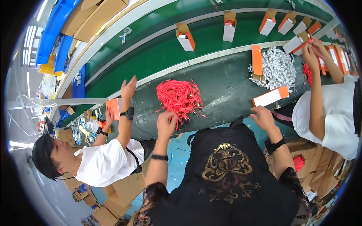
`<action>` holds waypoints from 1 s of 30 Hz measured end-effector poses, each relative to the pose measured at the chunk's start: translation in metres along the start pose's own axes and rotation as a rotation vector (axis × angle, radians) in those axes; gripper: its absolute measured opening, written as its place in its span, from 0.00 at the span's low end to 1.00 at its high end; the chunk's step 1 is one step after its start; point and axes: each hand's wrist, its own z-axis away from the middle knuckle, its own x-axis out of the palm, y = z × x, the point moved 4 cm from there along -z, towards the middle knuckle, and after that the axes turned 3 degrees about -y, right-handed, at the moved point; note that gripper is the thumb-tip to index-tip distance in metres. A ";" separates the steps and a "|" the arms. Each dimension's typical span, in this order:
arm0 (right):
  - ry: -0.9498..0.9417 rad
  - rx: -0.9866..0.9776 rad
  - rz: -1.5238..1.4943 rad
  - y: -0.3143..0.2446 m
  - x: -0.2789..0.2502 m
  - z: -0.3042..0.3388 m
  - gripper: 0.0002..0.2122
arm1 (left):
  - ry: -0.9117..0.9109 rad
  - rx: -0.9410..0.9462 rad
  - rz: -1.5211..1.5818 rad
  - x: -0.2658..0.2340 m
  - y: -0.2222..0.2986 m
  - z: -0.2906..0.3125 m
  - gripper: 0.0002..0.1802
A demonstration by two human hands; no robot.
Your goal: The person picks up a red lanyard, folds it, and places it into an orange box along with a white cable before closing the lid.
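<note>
A tangled heap of red cords [179, 96], some with dark ends, lies on the dark green worktop in front of me. At its near left edge is my left hand [166, 123], fingers curled in; what they hold, if anything, is hidden. My right hand [263, 117] hovers at the worktop's near edge, thumb and fingers apart, with nothing in it. Just beyond it lies a white and orange box [270, 96]. Behind that box is a pile of white cable-like pieces [278, 69], with another orange box [257, 63] standing at its left side.
A green conveyor belt [151, 56] runs behind the worktop, carrying several open white and orange boxes [229, 30]. On my left a co-worker [109, 162] in a white shirt reaches toward the belt. To my right another co-worker [328, 113] handles a small red item.
</note>
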 end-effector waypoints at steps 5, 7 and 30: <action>-0.006 0.013 -0.040 0.000 0.006 -0.007 0.12 | 0.185 -0.382 0.943 -0.040 0.039 0.031 0.04; -0.037 -0.072 -0.010 -0.013 0.007 -0.017 0.12 | 0.282 -0.268 1.095 -0.064 0.060 0.023 0.04; -0.027 -0.444 -0.140 -0.134 -0.020 -0.063 0.12 | 0.039 0.221 1.372 -0.162 0.234 -0.030 0.08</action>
